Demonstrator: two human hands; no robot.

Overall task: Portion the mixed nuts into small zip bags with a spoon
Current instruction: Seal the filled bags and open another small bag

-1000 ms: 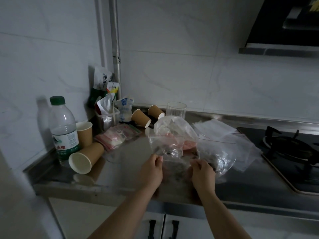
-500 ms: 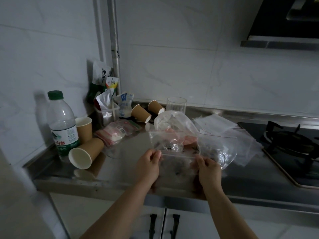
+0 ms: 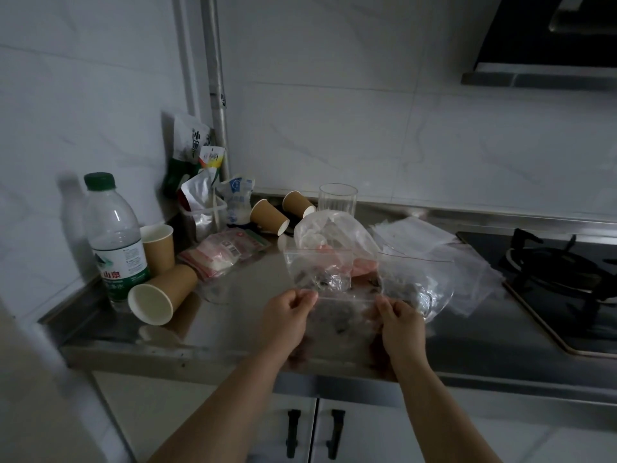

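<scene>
Right now I see my left hand (image 3: 287,312) and right hand (image 3: 399,320) each pinching a top corner of a small zip bag (image 3: 344,320) with curled fingers, holding it stretched just above the steel tabletop (image 3: 233,315), in front of another nut-filled bag (image 3: 319,272).
</scene>
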